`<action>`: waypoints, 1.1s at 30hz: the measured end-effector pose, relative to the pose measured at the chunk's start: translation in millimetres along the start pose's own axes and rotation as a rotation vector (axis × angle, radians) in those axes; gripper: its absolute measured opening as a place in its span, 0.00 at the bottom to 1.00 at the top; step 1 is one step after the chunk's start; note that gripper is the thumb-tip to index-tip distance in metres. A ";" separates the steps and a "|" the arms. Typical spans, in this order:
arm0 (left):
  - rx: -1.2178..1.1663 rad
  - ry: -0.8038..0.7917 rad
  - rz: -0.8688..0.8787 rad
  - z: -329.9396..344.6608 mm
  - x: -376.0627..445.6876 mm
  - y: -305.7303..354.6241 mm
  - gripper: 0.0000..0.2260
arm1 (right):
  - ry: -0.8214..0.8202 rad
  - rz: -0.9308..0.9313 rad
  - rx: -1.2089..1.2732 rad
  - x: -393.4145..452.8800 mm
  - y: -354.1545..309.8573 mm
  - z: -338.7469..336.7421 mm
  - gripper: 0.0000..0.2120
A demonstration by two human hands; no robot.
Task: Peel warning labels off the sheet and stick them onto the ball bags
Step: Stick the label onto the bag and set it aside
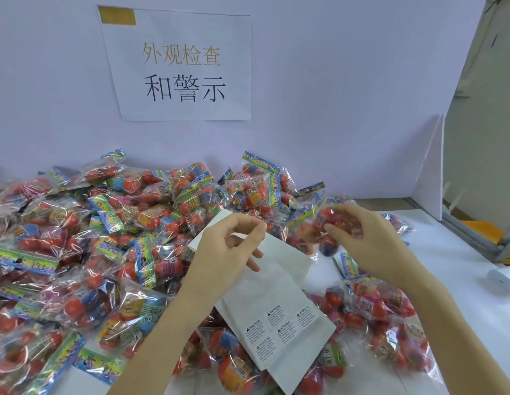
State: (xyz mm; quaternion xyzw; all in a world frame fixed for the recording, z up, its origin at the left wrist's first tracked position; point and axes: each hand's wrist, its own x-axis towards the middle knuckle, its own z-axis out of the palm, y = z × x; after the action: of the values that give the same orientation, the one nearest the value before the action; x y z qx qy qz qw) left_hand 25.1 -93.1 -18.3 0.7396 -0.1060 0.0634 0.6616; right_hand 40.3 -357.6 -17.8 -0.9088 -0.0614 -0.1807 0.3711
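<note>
Above the heap of ball bags (111, 252) that covers the left and middle of the white table (459, 269), I hold the label sheet (276, 306) in my left hand (225, 252). My thumb and fingers are curled round its upper part, with a couple of fingertips showing against its face. The sheet is long and narrow, and its long axis runs on a slant from the far left, up by the pile, down toward the near right, close to my body. Its printed end points at me: a handful of warning labels (273, 323) sit there in short rows, while the stretch nearer my hand is bare backing. The sheet hangs over bags lying beneath it. My right hand (359, 238) is off to the right and well apart from the left one, fingers bent round one clear ball bag (325, 235) with red balls inside, held just above the others at the right edge of the pile. On the pale wall behind hangs a paper sign (182, 67) with large characters.
</note>
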 end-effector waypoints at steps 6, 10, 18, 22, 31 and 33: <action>-0.073 -0.069 -0.050 8.8 -2.7 -0.5 0.21 | -0.102 -0.022 0.556 -9.5 -30.8 11.3 0.12; -0.090 -0.010 -0.023 10.4 -6.2 3.7 0.14 | -0.278 -0.054 0.645 -15.7 -40.1 16.6 0.14; -0.058 -0.007 0.078 5.1 -5.1 5.2 0.03 | -0.212 -0.075 0.572 -20.0 -53.1 21.5 0.16; -0.048 -0.025 0.100 3.2 -4.8 5.9 0.04 | -0.177 -0.021 0.666 -18.7 -50.9 23.8 0.14; -0.080 0.106 0.077 8.4 -7.2 1.5 0.05 | -0.240 0.058 0.728 -17.6 -52.9 23.0 0.25; -0.175 0.060 0.001 7.6 -7.8 4.6 0.05 | -0.206 0.047 0.689 -17.7 -53.2 22.6 0.23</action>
State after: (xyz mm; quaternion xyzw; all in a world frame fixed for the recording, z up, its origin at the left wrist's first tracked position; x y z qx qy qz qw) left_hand 16.1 -100.6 -16.5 0.6769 -0.0917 0.0763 0.7264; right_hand 17.2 -303.3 -4.6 -0.7451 -0.1346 -0.0483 0.6514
